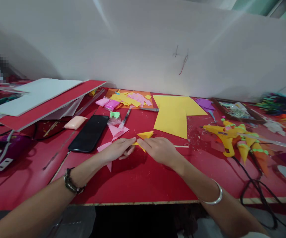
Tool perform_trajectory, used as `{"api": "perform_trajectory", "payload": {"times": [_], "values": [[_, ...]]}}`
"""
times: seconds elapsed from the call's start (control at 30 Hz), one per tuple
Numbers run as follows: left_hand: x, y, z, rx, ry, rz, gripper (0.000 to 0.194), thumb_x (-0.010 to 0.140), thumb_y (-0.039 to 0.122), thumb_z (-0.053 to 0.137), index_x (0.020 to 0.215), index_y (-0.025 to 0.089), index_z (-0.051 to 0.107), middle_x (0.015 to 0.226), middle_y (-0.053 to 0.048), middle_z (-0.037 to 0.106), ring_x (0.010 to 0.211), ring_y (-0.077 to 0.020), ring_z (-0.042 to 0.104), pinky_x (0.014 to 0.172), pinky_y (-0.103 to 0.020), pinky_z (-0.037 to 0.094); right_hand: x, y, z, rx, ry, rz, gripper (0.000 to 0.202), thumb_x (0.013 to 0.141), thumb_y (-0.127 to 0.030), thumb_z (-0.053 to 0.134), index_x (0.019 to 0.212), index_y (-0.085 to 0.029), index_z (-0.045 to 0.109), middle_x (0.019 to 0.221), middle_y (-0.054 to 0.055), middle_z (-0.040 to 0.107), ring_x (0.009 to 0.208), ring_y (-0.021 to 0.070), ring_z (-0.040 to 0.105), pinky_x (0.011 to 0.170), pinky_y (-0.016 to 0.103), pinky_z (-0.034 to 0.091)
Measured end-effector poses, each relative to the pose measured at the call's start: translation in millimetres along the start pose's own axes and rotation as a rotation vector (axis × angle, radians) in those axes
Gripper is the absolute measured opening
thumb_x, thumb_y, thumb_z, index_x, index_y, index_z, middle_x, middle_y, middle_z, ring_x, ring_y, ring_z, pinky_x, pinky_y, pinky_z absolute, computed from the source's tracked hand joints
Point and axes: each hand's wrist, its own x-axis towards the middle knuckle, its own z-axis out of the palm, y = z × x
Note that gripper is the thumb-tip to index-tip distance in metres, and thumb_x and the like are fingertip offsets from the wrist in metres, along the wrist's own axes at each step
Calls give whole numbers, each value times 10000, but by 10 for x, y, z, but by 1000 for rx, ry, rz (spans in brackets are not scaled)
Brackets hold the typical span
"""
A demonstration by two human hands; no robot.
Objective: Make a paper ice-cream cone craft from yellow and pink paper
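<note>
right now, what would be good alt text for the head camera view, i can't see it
A person's bare left hand and right hand pinch a small folded yellow paper piece over a red tabletop. Flat yellow paper lies beyond them, with a rectangular black smartphone to the left and a yellow glue gun to the right.

On my feed, the folded paper point(145, 135) between the left hand point(119, 148) and right hand point(159, 149) looks smooth and matt, like the yellow paper sheet point(172, 115) beyond them. Left of them I see a glossy phone point(89, 134); right, a smooth plastic glue gun point(223, 133). The tabletop point(138, 185) beneath shines faintly.
</note>
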Motion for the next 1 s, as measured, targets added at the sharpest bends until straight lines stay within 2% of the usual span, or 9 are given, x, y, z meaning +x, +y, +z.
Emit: {"api": "perform_trajectory", "payload": {"times": [0.07,0.17,0.3,0.4,0.6,0.77,0.83,0.93,1.0], "values": [[-8,5,-7,207,119,114,485,867,451,229,523,157,405,435,36,375,402,-77,352,432,-205,278,8,-3,-11,132,-38,98,293,880,-169,294,1110,-155,473,893,77,638,744,166,590,572,251,390],[0,-14,-45,613,267,400,338,862,388,325,729,153,528,659,-8,554,597,-113,473,581,-228,327,21,10,-46,426,-70,215,261,892,-245,300,978,-174,536,830,49,637,690,138,577,589,237,380],[16,-43,-101,852,211,532,320,863,388,348,774,164,558,646,-9,570,590,-122,471,622,-250,315,24,41,-104,746,-82,207,327,906,-278,268,836,-152,562,746,24,617,639,94,542,589,205,367],[5,-34,-89,671,168,446,375,869,395,327,649,155,513,501,21,491,493,-94,438,564,-224,319,26,44,-90,728,-57,207,317,902,-300,289,911,-150,568,816,40,632,709,108,563,625,213,376],[-30,29,9,22,65,45,432,842,462,324,552,154,410,326,72,356,285,-39,291,363,-169,219,24,4,26,328,-27,220,288,888,-310,331,1066,-187,520,866,43,660,710,139,603,575,222,373],[-62,93,43,-109,-5,-94,460,847,469,274,518,165,380,277,80,252,273,-46,199,349,-186,164,0,-8,1,57,-30,79,319,893,-184,258,1135,-178,466,807,61,655,689,144,587,504,236,319],[-64,89,37,45,44,-9,473,866,455,220,553,161,420,315,58,331,308,-64,287,391,-191,241,5,-5,-26,96,-44,128,292,898,-232,271,1072,-186,501,777,49,653,666,144,584,503,235,309],[-46,46,-11,522,182,304,414,863,447,275,711,161,533,509,9,520,461,-99,430,535,-224,329,17,15,-57,332,-72,201,289,900,-319,287,956,-189,539,775,28,645,660,129,579,543,221,327],[-29,14,-61,804,200,490,359,854,436,329,772,173,560,602,-4,560,516,-111,432,605,-248,324,18,34,-72,531,-84,184,300,902,-321,287,900,-176,549,800,26,638,684,116,572,584,212,343]]}}
